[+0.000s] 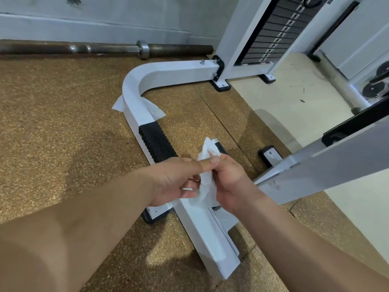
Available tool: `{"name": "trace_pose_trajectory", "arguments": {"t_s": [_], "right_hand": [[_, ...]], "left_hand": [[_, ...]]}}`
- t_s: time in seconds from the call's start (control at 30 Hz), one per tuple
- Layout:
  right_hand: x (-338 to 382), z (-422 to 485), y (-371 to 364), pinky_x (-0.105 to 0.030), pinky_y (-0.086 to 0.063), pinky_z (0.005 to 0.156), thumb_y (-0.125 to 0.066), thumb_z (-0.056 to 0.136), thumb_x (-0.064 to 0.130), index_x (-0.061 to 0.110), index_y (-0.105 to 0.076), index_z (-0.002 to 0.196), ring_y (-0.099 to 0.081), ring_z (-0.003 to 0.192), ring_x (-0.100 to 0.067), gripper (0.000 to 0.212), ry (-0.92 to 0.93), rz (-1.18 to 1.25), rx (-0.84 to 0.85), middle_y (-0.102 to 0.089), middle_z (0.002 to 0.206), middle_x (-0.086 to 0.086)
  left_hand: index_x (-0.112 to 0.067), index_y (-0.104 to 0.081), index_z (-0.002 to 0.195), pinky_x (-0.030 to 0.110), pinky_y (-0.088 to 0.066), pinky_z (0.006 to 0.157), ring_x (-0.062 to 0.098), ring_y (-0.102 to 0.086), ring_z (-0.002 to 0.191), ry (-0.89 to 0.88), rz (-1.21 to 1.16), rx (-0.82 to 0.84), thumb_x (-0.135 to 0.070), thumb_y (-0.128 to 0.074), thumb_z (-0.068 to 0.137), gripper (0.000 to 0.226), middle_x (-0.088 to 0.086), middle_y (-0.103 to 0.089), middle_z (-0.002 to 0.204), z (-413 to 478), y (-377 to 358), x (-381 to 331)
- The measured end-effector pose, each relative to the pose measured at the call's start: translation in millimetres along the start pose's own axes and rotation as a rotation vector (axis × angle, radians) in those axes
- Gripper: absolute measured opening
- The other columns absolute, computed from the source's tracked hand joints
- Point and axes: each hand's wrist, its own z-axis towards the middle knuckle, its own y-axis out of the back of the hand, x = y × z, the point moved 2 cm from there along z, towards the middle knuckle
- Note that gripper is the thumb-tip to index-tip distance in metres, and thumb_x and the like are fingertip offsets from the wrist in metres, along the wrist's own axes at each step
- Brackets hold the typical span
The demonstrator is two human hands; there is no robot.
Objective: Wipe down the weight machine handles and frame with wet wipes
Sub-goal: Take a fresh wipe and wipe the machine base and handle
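Holding both hands together at centre frame; left hand (179, 182) pinches the bunched wet wipe (207, 187) between thumb and curled fingers; right hand (230, 182) curls round its other side, back of hand toward me, fingertips hidden, fwiw; the wipe's top covers most of the black handle (220, 147), only the chrome tip pokes out; white frame (134, 89) curves toward upper centre; open brown floor (52, 123) on the left; slanted beam (336, 157) crowds the right.
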Motion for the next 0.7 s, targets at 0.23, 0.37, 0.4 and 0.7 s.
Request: {"name": "trace_pose_trajectory", "arguments": {"t_s": [0.23, 0.37, 0.4, 0.7], "right_hand": [[-12, 0, 11, -0.043, -0.063, 0.075, -0.076, 0.096, 0.027, -0.013, -0.061, 0.131, -0.074, 0.095, -0.04, 0.055, -0.026, -0.024, 0.022, -0.072, 0.117, -0.034], [-19, -4, 25, -0.03, -0.053, 0.054, -0.069, 0.103, 0.015, 0.004, -0.066, 0.107, -0.062, 0.065, -0.022, 0.013, -0.07, -0.12, -0.178, -0.071, 0.089, -0.016], [-21, -9, 28, -0.03, -0.053, 0.052, -0.063, 0.106, 0.011, 0.006, -0.065, 0.105, -0.059, 0.059, -0.018, 0.005, -0.077, -0.156, -0.21, -0.069, 0.081, -0.012], [-44, -27, 33, -0.031, -0.04, 0.066, -0.04, 0.113, 0.035, 0.02, -0.058, 0.085, -0.055, 0.064, -0.016, 0.037, 0.37, -1.486, 0.047, -0.057, 0.074, 0.003]], "left_hand": [[-0.006, -0.067, 0.12, 0.032, -0.06, 0.081, 0.02, -0.058, 0.079, 0.068, 0.01, -0.062, -0.021, -0.066, 0.101, 0.024, 0.009, -0.063, 0.087, 7, 16, 4], [-0.006, -0.067, 0.114, 0.036, -0.062, 0.072, 0.016, -0.053, 0.066, 0.086, -0.033, -0.298, -0.019, -0.063, 0.101, 0.018, 0.009, -0.056, 0.087, 8, 34, -6], [-0.009, -0.067, 0.11, 0.037, -0.061, 0.073, 0.018, -0.055, 0.072, 0.052, -0.036, -0.373, -0.02, -0.064, 0.1, 0.016, 0.009, -0.057, 0.09, 9, 38, -10], [-0.022, -0.044, 0.063, 0.029, -0.03, 0.055, 0.012, -0.04, 0.058, -0.583, 0.688, -0.614, -0.037, -0.051, 0.102, 0.042, -0.004, -0.043, 0.063, 41, -5, -58]]}}
